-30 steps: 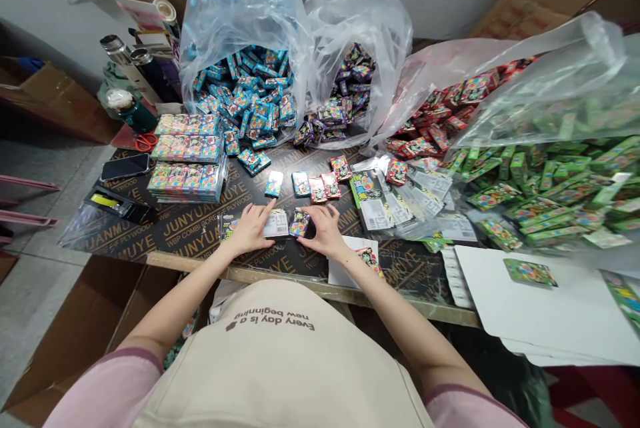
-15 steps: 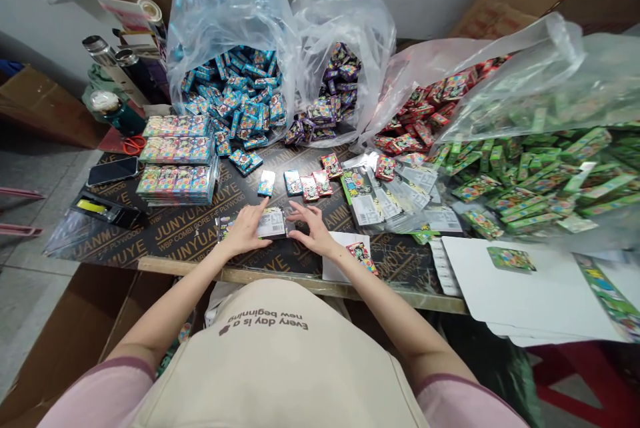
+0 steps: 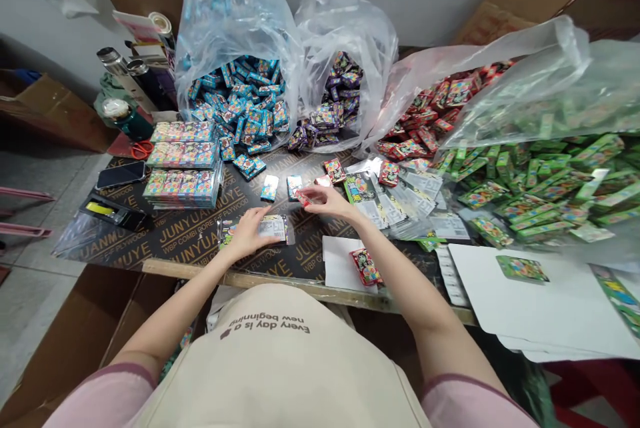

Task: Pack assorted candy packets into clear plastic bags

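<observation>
My left hand (image 3: 247, 233) rests over a flat printed plastic packet (image 3: 276, 228) on the table, thumb and fingers gripping it. The packet's end with a white barcode label shows to the right of the hand. My right hand (image 3: 327, 203) pinches a small red box (image 3: 304, 198) just above and right of the packet. Beyond them stand a small blue box (image 3: 269, 188) and another blue box (image 3: 294, 185). A red box (image 3: 334, 171) lies farther right, and one more is partly hidden behind my right hand.
Bags of blue boxes (image 3: 257, 95), purple boxes (image 3: 343, 91), red boxes (image 3: 437, 105) and green boxes (image 3: 530, 181) line the back. Wrapped stacks (image 3: 183, 161), a phone (image 3: 121, 175) and a tape dispenser (image 3: 107, 211) lie left. Flat packets (image 3: 393, 198) and white card (image 3: 560, 308) lie right.
My right hand has left the packet's right end, moved up and right, and taken hold of a red box. My left hand stays on the packet. The view has shifted slightly.
</observation>
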`<state>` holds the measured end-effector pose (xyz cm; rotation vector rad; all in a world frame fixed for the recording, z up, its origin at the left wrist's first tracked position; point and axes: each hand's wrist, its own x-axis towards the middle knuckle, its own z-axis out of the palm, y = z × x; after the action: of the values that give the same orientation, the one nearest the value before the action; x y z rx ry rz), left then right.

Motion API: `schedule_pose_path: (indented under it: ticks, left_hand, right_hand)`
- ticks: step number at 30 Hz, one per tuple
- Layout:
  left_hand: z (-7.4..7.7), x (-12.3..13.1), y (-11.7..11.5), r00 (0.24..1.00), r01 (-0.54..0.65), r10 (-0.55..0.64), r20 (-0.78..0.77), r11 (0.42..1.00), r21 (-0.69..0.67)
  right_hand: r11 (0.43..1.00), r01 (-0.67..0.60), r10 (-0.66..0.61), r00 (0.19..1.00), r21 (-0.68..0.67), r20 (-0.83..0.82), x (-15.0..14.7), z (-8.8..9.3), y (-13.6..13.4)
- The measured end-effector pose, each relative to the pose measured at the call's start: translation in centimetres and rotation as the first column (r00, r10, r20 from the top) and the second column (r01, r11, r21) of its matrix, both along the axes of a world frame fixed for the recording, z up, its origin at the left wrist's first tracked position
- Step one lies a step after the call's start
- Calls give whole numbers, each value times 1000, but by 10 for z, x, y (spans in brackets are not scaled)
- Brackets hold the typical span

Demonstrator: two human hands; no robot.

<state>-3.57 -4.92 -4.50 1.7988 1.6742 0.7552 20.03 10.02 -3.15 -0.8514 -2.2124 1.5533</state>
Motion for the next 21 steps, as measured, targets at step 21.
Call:
schedule_pose_path:
  ticks: [21]
  left_hand:
    - [7,13,13,974,-26,59,219,988,-150]
  right_hand:
    - [749,154,-192,981,645,-12,-4,-7,-76]
